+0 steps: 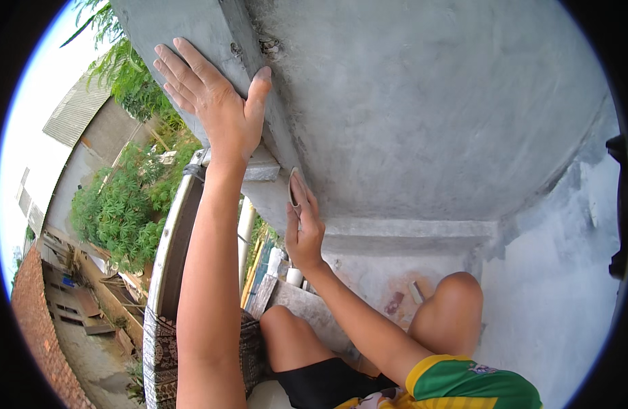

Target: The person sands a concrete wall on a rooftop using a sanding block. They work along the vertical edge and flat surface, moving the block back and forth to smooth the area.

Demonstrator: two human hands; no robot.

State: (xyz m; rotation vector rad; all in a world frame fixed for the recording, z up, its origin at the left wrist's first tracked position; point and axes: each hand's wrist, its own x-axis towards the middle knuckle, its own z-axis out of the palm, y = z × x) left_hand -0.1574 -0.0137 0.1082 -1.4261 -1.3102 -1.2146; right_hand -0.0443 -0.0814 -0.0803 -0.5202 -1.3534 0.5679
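My left hand point(217, 99) lies with spread fingers against the grey cement face of a column point(191, 30) beside the wall, with the thumb near its edge. Lower down, my right hand point(305, 225) holds a folded piece of sandpaper point(294, 189), pressed by the fingers against the column's narrow side close to the inner corner. A broad grey plastered wall point(421, 102) spreads to the right of both hands. A rough patch with small holes shows in the corner above my left thumb.
A white-edged curved rail point(163, 250) with patterned cloth point(166, 342) runs at the left, above a drop to a yard. Near my knees are a board point(309, 307), a small block point(416, 292) and a reddish scrap point(394, 303) on the floor. A ledge point(411, 227) crosses the wall base.
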